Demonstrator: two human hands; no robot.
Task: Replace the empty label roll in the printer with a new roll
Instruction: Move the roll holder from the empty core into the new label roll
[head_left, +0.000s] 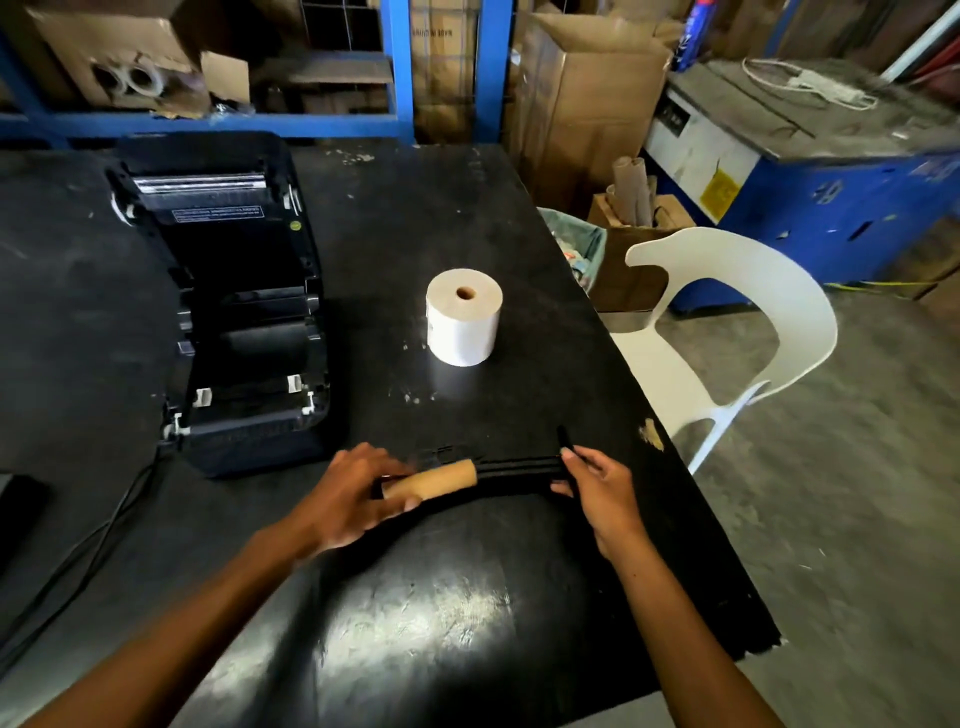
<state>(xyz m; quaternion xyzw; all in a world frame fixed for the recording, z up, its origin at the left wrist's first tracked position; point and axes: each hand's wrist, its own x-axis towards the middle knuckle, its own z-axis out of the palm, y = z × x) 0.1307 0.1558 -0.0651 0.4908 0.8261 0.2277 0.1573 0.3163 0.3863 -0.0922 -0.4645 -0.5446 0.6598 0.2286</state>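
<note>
The black label printer (244, 322) stands at the left of the black table (467, 597) with its lid swung open and its roll bay bare. A full white label roll (464, 317) stands on end at the table's middle. Near the front, my left hand (348, 499) grips the brown cardboard core (436, 480) of the empty roll, which sits on a black spindle (519, 470). My right hand (602, 493) holds the spindle's right end by its black end plate. The core covers the spindle's left part.
A white plastic chair (737, 332) stands against the table's right edge. The printer's black cable (104, 525) runs off to the left front. Blue shelving with cardboard boxes (587, 104) stands behind, and a blue machine (810, 171) at the far right.
</note>
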